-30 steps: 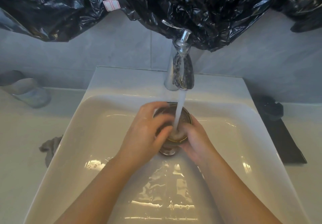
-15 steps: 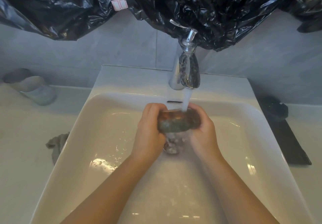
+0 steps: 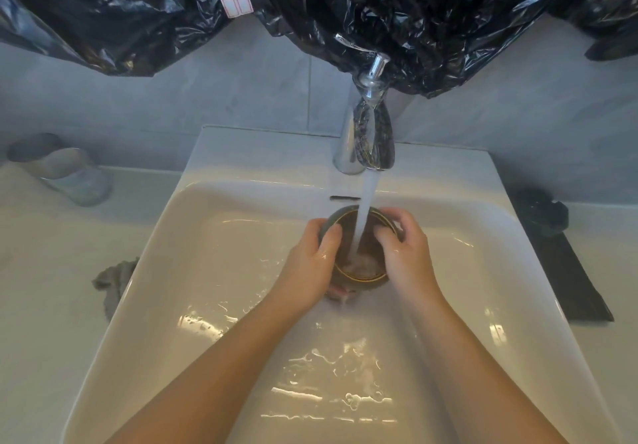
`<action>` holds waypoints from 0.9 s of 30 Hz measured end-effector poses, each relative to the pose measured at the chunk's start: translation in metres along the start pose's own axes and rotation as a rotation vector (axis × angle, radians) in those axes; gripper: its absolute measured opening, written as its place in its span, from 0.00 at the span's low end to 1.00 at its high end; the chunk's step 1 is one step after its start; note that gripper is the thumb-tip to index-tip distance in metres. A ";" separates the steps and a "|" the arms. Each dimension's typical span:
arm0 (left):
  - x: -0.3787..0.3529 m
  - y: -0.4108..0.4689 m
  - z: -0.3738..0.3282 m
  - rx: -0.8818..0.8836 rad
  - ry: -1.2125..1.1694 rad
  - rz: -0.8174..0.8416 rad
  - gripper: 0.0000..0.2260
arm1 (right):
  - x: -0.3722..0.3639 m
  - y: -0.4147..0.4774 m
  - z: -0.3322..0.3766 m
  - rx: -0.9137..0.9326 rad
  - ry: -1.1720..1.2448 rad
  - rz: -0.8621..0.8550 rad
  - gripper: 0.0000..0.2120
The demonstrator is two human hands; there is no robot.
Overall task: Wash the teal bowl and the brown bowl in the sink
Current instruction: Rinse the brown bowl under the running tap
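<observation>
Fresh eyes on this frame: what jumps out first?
The white water stream falls from the chrome tap straight into a dark bowl, held open side up at the sink's centre. The left hand and right hand grip its rim from either side. Crumpled black plastic sheeting hangs across the wall above.

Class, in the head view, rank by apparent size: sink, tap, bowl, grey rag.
1. sink
2. tap
3. bowl, though the hands hide some
4. grey rag, partly hidden behind the sink's rim

Black plastic sheet [image 3: 379,5], grey rag [image 3: 115,279]
</observation>
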State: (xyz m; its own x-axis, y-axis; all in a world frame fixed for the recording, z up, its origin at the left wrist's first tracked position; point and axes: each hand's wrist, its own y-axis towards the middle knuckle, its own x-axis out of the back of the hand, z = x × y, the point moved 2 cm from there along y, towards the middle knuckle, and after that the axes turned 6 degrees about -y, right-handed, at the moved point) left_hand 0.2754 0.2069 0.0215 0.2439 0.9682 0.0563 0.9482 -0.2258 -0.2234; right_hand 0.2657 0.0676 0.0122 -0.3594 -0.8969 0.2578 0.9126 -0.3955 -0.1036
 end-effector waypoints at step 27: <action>0.009 -0.003 -0.004 -0.871 0.946 0.225 0.14 | -0.019 -0.012 -0.004 -0.571 0.967 0.375 0.25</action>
State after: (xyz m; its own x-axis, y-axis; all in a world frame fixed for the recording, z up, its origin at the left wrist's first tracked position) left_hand 0.2753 0.2158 0.0270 0.1227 0.5302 0.8389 0.6007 -0.7126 0.3624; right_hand 0.2607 0.0886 0.0050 -0.3102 -0.6558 -0.6883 0.8612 0.1128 -0.4956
